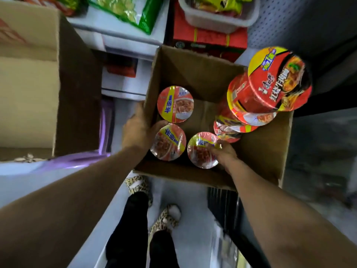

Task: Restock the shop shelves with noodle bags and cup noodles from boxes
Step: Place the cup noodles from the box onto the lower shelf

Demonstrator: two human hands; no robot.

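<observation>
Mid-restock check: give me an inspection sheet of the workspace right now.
Surface: pale floor, slippers on it.
Job's things: open box holds far cup, near-left cup, near-right cup, upright; cup stack at its right side.
Clutter: large carton at left.
Hands: left hand grips the box's left wall; right hand pinches near-right cup's rim.
Cables: nothing seen.
Surroundings: green bag on white shelf; plastic tub on red carton.
</observation>
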